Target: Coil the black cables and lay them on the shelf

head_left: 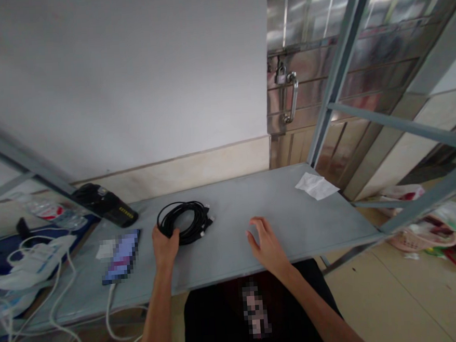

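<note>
- White wall [147, 83] at 12 o'clock, reading the clock from the middle of the grey worktop [233, 191].
- Metal door [304, 98], with a handle, at 1 o'clock.
- Black container [111, 205] with yellow lettering between 9 and 10 o'clock, near the worktop's far edge.
- Coil of black cable [192, 220] at 9 o'clock, on the worktop.
- Left hand [166, 243] also at 9 o'clock; its fingers grasp the coil's near left side, thumb on top.
- Right hand [267, 242] between 3 and 4 o'clock, fingers loosely curled and gripping nothing; whether it touches the worktop I cannot tell.
- Phone [121, 256] between 8 and 9 o'clock.
- Crumpled paper [316, 185] between 2 and 3 o'clock.
</note>
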`<state>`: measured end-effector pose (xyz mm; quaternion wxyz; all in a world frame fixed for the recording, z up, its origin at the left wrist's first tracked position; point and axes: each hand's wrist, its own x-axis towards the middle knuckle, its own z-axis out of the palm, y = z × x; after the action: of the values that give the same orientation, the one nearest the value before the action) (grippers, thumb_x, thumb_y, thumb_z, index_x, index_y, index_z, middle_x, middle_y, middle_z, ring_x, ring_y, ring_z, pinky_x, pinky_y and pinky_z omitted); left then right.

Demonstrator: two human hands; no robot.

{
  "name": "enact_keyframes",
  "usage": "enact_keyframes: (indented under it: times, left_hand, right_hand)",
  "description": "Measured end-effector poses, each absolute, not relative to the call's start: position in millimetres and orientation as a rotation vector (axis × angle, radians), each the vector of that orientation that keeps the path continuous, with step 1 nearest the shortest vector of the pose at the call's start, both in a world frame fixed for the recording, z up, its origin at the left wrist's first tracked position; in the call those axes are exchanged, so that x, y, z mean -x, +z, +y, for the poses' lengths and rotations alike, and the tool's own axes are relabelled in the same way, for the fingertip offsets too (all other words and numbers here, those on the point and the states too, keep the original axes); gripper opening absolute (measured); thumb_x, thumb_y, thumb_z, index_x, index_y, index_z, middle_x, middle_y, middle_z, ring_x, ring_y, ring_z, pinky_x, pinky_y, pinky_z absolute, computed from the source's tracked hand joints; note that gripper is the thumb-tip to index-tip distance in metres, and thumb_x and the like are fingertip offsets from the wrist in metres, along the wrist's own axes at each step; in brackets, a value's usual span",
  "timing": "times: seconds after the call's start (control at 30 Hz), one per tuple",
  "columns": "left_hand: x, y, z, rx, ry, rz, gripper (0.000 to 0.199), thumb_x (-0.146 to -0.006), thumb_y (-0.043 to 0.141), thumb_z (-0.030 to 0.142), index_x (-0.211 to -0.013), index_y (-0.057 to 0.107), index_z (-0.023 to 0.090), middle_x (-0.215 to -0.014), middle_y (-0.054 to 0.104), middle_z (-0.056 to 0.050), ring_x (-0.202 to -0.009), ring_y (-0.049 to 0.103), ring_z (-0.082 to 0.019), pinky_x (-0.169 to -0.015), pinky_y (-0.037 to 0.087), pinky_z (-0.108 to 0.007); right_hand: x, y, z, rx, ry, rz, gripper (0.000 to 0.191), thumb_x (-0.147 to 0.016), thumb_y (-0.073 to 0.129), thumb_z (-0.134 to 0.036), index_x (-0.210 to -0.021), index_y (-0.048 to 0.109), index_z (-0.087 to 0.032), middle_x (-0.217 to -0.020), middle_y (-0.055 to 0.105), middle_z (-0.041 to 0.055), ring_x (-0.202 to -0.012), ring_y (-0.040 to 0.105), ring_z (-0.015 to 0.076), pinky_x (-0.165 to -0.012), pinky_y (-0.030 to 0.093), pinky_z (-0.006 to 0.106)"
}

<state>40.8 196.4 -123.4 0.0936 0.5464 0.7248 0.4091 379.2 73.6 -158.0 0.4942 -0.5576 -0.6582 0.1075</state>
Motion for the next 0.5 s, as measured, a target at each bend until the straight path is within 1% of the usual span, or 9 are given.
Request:
enact_keyframes:
  times: [0.1, 0.17, 0.2, 0.27, 0.33, 0.37, 0.43, 0.5]
  left_hand:
    - [-61.0, -130.3, 187.6, -1.591, 1.254, 2.131, 0.072, -0.087, 0.069, 0.029, -0.154, 0.052, 0.008, -0.151, 0.065, -0.028, -0.151, 0.056, -0.045, -0.131, 0.042, -0.065]
    - [-84.3, -137.4, 177.7, -1.617, 1.280, 2.077, 0.073, -0.088, 0.069, 0.029, -0.156, 0.050, 0.009, -0.153, 0.063, -0.026, -0.154, 0.054, -0.044, -0.133, 0.040, -0.063]
    - [-98.9, -141.6, 171.7, -1.636, 1.295, 2.037, 0.074, -0.088, 0.068, 0.028, -0.157, 0.049, 0.010, -0.155, 0.062, -0.025, -0.155, 0.053, -0.043, -0.134, 0.039, -0.062]
    - [-133.3, -150.5, 157.9, -1.689, 1.347, 1.893, 0.075, -0.090, 0.066, 0.028, -0.160, 0.047, 0.010, -0.157, 0.058, -0.026, -0.159, 0.048, -0.042, -0.136, 0.035, -0.061]
    - [-171.0, -158.5, 143.2, -1.747, 1.347, 1.735, 0.076, -0.091, 0.065, 0.028, -0.162, 0.045, 0.009, -0.158, 0.056, -0.027, -0.159, 0.048, -0.042, -0.137, 0.035, -0.061]
    - [-189.2, -161.6, 136.1, -1.772, 1.329, 1.663, 0.076, -0.092, 0.065, 0.028, -0.163, 0.045, 0.009, -0.158, 0.056, -0.028, -0.159, 0.049, -0.042, -0.136, 0.035, -0.061]
    - [-219.7, -164.9, 124.0, -1.826, 1.291, 1.537, 0.076, -0.094, 0.064, 0.028, -0.165, 0.043, 0.009, -0.162, 0.054, -0.029, -0.160, 0.048, -0.041, -0.137, 0.033, -0.062]
    - [-237.0, -163.2, 116.2, -1.852, 1.261, 1.465, 0.076, -0.098, 0.066, 0.033, -0.166, 0.043, 0.009, -0.167, 0.051, -0.031, -0.162, 0.045, -0.042, -0.137, 0.031, -0.064]
  right_hand:
    - [-378.8, -158.1, 73.2, 1.346, 0.280, -1.607, 0.027, -0.118, 0.053, -0.042, -0.139, 0.056, -0.025, -0.132, 0.068, 0.0130, -0.129, 0.070, 0.0289, -0.116, 0.061, 0.051]
    - [-377.6, -159.6, 73.4, 1.356, 0.282, -1.615, 0.037, -0.118, 0.053, -0.047, -0.147, 0.054, -0.024, -0.139, 0.068, 0.0153, -0.135, 0.069, 0.0301, -0.119, 0.059, 0.053]
    - [-376.8, -160.9, 73.9, 1.371, 0.274, -1.612, 0.045, -0.118, 0.053, -0.049, -0.154, 0.051, -0.023, -0.145, 0.066, 0.0175, -0.140, 0.067, 0.0314, -0.122, 0.057, 0.054]
    - [-375.4, -164.8, 75.4, 1.416, 0.251, -1.594, 0.063, -0.117, 0.053, -0.053, -0.168, 0.039, -0.018, -0.158, 0.059, 0.0229, -0.152, 0.059, 0.0349, -0.126, 0.054, 0.058]
    - [-375.7, -169.8, 77.9, 1.471, 0.227, -1.563, 0.080, -0.114, 0.056, -0.057, -0.175, 0.028, -0.014, -0.168, 0.050, 0.0272, -0.161, 0.051, 0.0381, -0.128, 0.051, 0.060]
    - [-376.9, -172.7, 79.5, 1.498, 0.211, -1.541, 0.085, -0.113, 0.057, -0.058, -0.177, 0.025, -0.012, -0.171, 0.047, 0.0284, -0.163, 0.048, 0.0393, -0.129, 0.050, 0.061]
    - [-381.1, -178.9, 83.3, 1.545, 0.170, -1.475, 0.086, -0.112, 0.058, -0.055, -0.178, 0.024, -0.011, -0.171, 0.046, 0.0292, -0.163, 0.046, 0.0401, -0.129, 0.049, 0.063]
    - [-386.9, -185.2, 88.0, 1.566, 0.139, -1.402, 0.080, -0.112, 0.056, -0.046, -0.178, 0.026, -0.012, -0.169, 0.048, 0.0280, -0.161, 0.048, 0.0393, -0.129, 0.049, 0.065]
